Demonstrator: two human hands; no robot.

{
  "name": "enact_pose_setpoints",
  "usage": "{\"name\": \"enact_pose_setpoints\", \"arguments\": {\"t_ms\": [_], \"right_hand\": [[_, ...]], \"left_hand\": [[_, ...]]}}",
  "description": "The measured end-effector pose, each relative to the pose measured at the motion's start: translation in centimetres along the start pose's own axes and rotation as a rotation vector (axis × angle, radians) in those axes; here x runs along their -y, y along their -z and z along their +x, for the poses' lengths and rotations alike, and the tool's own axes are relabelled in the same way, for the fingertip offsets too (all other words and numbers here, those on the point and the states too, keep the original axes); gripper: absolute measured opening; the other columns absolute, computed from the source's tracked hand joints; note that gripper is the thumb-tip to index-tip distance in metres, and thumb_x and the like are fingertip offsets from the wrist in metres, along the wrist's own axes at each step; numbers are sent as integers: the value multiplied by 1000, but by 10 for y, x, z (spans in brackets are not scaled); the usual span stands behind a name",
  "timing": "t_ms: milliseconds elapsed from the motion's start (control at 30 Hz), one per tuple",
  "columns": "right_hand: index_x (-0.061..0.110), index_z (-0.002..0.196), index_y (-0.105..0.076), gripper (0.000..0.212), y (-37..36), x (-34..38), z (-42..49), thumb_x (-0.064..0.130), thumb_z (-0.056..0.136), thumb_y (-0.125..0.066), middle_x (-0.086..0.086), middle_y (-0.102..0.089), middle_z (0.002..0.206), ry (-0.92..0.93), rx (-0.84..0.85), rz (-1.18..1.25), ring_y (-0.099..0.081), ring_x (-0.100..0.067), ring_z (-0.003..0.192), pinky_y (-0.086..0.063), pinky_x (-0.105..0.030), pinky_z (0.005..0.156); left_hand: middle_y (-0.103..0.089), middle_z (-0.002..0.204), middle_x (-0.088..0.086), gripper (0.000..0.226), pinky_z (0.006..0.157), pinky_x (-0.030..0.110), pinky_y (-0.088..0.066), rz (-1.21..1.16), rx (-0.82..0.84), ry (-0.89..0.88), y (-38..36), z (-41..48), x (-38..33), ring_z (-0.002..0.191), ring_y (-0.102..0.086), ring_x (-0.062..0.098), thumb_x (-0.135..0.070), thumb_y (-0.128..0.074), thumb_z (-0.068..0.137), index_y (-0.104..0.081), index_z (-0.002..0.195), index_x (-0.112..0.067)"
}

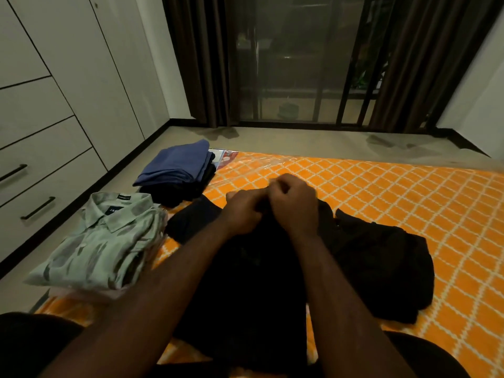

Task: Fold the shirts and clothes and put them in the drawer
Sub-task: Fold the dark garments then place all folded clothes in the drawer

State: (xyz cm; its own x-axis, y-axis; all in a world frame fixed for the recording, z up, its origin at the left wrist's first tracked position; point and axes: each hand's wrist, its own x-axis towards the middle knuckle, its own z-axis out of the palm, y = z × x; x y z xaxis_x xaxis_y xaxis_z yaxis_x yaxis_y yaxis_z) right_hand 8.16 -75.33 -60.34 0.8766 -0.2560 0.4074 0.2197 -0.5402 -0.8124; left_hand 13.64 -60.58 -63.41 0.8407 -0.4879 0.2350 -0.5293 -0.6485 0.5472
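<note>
A black shirt (381,257) lies spread on the orange patterned mat (409,203) in front of me. My left hand (244,211) and my right hand (293,203) meet at the shirt's top edge, fingers curled and pinching the dark fabric near its collar. A folded pale green printed shirt (101,246) tops a stack at the left. Farther back lies a folded blue garment (177,165) on a dark pile. White drawers with black handles (38,208) stand along the left wall.
A clear plastic packet (226,156) lies at the mat's far left corner. Bare floor (300,140) runs beyond the mat to a dark glass door with brown curtains (207,64). My knees frame the bottom of the view.
</note>
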Motion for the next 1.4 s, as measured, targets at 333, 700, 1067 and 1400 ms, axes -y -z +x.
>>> {"name": "enact_pose_setpoints", "arguments": {"t_ms": [333, 700, 1067, 1400], "right_hand": [[17, 148, -44, 86, 18, -75, 13, 69, 83, -66, -15, -44, 154, -723, 556, -544, -41, -40, 140, -36, -56, 113], [10, 133, -59, 43, 41, -78, 9, 27, 94, -60, -15, -61, 128, -777, 473, -705, -58, -36, 119, -51, -45, 98], [3, 109, -68, 19, 3, -36, -4, 14, 96, -59, -14, -67, 107, -478, 624, -647, -66, -31, 95, -45, -31, 66], [10, 112, -72, 36, 13, -55, 12, 32, 85, -82, -7, -71, 105, -534, 820, -852, -67, -23, 91, -47, -28, 62]], "left_hand": [[-71, 114, -18, 31, 101, 32, -51, -133, 239, 230, -3, -97, 22, 108, -64, -4, -19, -79, 86, -74, 115, -28], [-75, 107, -13, 26, 93, 30, -54, -62, -170, 423, -2, -96, 13, 104, -67, 7, -15, -74, 90, -77, 109, -32], [-56, 107, 17, 29, 73, 46, -46, 584, -460, 238, 6, -89, 8, 93, -52, 39, -4, -64, 70, -67, 98, -10], [-57, 97, 0, 24, 64, 36, -49, 320, -80, -65, -96, -91, -36, 81, -58, 22, -34, -60, 87, -59, 106, -19]]}}
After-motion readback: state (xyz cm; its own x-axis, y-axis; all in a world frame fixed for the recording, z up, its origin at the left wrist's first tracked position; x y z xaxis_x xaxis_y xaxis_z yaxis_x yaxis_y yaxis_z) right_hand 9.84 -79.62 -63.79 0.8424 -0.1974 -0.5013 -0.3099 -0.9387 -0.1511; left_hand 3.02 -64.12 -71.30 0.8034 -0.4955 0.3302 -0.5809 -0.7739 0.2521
